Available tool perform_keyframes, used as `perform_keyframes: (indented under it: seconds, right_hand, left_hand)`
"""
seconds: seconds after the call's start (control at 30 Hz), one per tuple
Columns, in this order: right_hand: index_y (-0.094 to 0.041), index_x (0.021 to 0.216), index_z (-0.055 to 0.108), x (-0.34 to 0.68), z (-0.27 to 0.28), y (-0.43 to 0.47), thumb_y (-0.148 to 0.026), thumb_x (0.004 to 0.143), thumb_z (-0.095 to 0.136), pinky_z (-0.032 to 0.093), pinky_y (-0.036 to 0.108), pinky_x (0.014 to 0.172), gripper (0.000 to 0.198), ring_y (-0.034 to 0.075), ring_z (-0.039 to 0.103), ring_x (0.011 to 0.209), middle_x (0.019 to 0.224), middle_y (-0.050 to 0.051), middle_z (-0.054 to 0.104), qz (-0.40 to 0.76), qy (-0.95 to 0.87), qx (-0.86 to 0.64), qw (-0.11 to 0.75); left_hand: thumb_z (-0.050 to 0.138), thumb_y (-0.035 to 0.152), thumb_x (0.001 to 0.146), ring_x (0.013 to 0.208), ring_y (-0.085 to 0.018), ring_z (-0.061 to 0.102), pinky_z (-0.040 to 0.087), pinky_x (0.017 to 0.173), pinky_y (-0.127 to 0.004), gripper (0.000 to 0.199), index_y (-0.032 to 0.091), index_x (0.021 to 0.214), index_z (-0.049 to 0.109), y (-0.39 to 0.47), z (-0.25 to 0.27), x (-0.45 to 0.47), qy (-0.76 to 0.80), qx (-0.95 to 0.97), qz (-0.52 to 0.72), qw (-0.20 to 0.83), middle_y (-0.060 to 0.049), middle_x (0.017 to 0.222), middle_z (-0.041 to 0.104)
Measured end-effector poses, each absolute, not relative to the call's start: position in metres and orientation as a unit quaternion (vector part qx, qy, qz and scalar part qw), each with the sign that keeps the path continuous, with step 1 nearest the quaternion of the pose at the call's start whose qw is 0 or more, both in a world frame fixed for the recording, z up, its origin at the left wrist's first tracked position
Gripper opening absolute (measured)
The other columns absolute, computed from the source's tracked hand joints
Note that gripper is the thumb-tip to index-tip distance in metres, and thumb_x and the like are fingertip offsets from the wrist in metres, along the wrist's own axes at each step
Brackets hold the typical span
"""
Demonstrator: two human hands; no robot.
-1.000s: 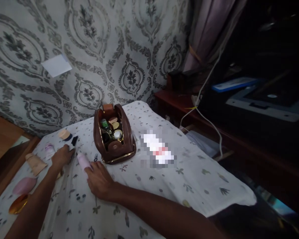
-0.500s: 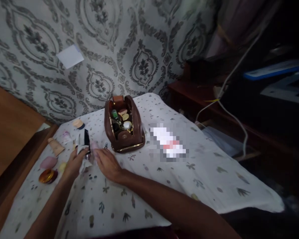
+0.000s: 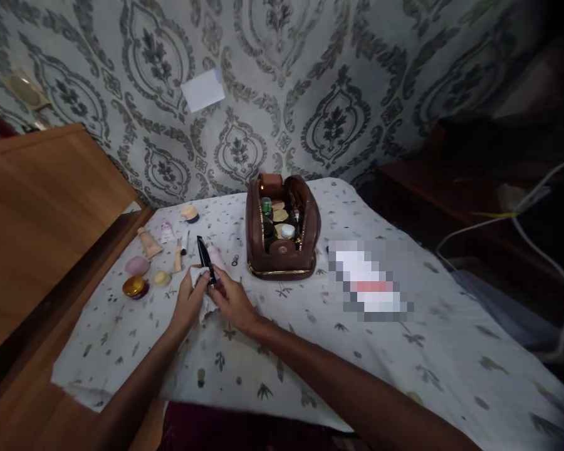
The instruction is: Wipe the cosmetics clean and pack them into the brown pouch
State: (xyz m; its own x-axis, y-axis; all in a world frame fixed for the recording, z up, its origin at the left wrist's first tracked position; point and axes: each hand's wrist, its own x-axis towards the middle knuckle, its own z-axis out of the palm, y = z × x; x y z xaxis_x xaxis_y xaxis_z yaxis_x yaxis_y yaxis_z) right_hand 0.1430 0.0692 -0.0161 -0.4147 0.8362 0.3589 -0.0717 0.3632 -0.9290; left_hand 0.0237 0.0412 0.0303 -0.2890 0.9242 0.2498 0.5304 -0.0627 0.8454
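Both of my hands meet over the left part of the bed-like surface, around a black tube point(image 3: 203, 252). My left hand point(image 3: 190, 295) is closed on a white cloth or tissue point(image 3: 197, 274), pressed against the tube. My right hand point(image 3: 237, 305) has its fingers closed round the tube's lower end. Just behind the fingers lies a pale pink tube point(image 3: 215, 254), partly covered. To the right stands an open brown cosmetic bag point(image 3: 282, 264) with several jars and bottles inside.
Left of my hands lie a beige tube point(image 3: 149, 242), a pink sponge point(image 3: 137, 266), an amber jar point(image 3: 135, 287), a small yellow round item point(image 3: 161, 278) and a beige jar with a dark base point(image 3: 189, 213). A blurred-out white item point(image 3: 369, 279) is right of the bag. Wooden panel point(image 3: 47, 219) at left.
The view has swung left, so everything sits further right. My right hand has come from beside the pink tube onto the black tube, joining my left hand.
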Motion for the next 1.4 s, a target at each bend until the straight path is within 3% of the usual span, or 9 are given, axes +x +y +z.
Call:
perform_keyframes:
  seconds: [0.17, 0.3, 0.43, 0.73, 0.87, 1.07, 1.2, 1.4]
  right_hand:
    - [-0.018, 0.141, 0.044, 0.144, -0.013, 0.063, -0.012, 0.085, 0.054, 0.050, 0.030, 0.077, 0.058, 0.017, 0.060, 0.078, 0.094, 0.003, 0.067, 0.433, -0.741, -0.314, 0.405]
    - [-0.015, 0.118, 0.056, 0.146, -0.011, 0.061, -0.011, 0.087, 0.054, 0.048, 0.030, 0.076, 0.032, 0.020, 0.063, 0.083, 0.101, 0.008, 0.069, 0.339, -0.804, -0.385, 0.302]
    - [-0.017, 0.101, 0.060, 0.148, -0.008, 0.060, -0.015, 0.092, 0.054, 0.046, 0.029, 0.075, 0.011, 0.020, 0.064, 0.087, 0.103, 0.009, 0.069, 0.252, -0.853, -0.393, 0.232]
    - [-0.017, 0.102, 0.063, 0.146, 0.002, 0.058, -0.014, 0.089, 0.059, 0.044, 0.029, 0.074, 0.014, 0.021, 0.065, 0.093, 0.109, 0.009, 0.067, 0.206, -0.865, -0.429, 0.160]
    - [-0.017, 0.099, 0.065, 0.146, 0.001, 0.059, -0.013, 0.087, 0.060, 0.044, 0.027, 0.075, 0.013, 0.019, 0.065, 0.093, 0.107, 0.008, 0.068, 0.206, -0.860, -0.438, 0.161]
    - [-0.017, 0.091, 0.066, 0.145, -0.003, 0.061, -0.020, 0.090, 0.061, 0.041, 0.027, 0.070, 0.006, 0.017, 0.064, 0.084, 0.098, 0.005, 0.069, 0.215, -0.849, -0.443, 0.190]
    - [-0.017, 0.090, 0.067, 0.144, -0.007, 0.062, -0.021, 0.092, 0.058, 0.040, 0.026, 0.068, 0.009, 0.016, 0.062, 0.080, 0.093, 0.005, 0.068, 0.211, -0.848, -0.439, 0.209]
    - [-0.018, 0.084, 0.066, 0.144, -0.012, 0.064, -0.022, 0.090, 0.060, 0.038, 0.025, 0.065, 0.009, 0.014, 0.058, 0.071, 0.084, 0.003, 0.065, 0.218, -0.843, -0.431, 0.237]
  left_hand:
    - [0.051, 0.044, 0.091, 0.092, -0.020, 0.060, 0.048, 0.086, -0.033, 0.030, 0.020, 0.108, 0.053, 0.027, 0.028, 0.000, 0.666, 0.581, 0.436, 0.171, -0.003, 0.097, 0.063]
    - [0.052, 0.030, 0.088, 0.095, -0.021, 0.060, 0.049, 0.084, -0.034, 0.031, 0.020, 0.116, 0.045, 0.016, 0.026, -0.024, 0.676, 0.623, 0.385, 0.084, -0.005, 0.103, 0.060]
    - [0.048, 0.015, 0.086, 0.094, -0.021, 0.058, 0.050, 0.083, -0.034, 0.023, 0.020, 0.108, 0.053, 0.010, 0.028, -0.042, 0.644, 0.697, 0.314, 0.024, -0.005, 0.100, 0.057]
    - [0.046, 0.005, 0.085, 0.118, -0.025, 0.051, 0.054, 0.092, -0.038, 0.040, 0.019, 0.121, 0.053, 0.008, -0.001, -0.019, 0.537, 0.808, 0.234, -0.058, -0.012, 0.129, 0.046]
    - [0.043, 0.003, 0.085, 0.117, -0.026, 0.051, 0.053, 0.092, -0.040, 0.041, 0.019, 0.121, 0.054, 0.012, -0.005, -0.018, 0.525, 0.825, 0.192, -0.082, -0.012, 0.128, 0.050]
    - [0.048, 0.010, 0.089, 0.101, -0.023, 0.051, 0.052, 0.082, -0.035, 0.024, 0.019, 0.106, 0.062, 0.029, 0.005, -0.036, 0.575, 0.795, 0.178, -0.080, -0.009, 0.108, 0.054]
    - [0.043, 0.009, 0.089, 0.098, -0.023, 0.051, 0.050, 0.083, -0.035, 0.024, 0.018, 0.099, 0.063, 0.041, 0.006, -0.057, 0.616, 0.761, 0.196, -0.053, -0.008, 0.103, 0.055]
    - [0.042, 0.004, 0.084, 0.105, -0.024, 0.054, 0.048, 0.094, -0.041, 0.043, 0.018, 0.120, 0.059, 0.049, -0.001, -0.090, 0.633, 0.732, 0.252, -0.009, -0.009, 0.108, 0.060]
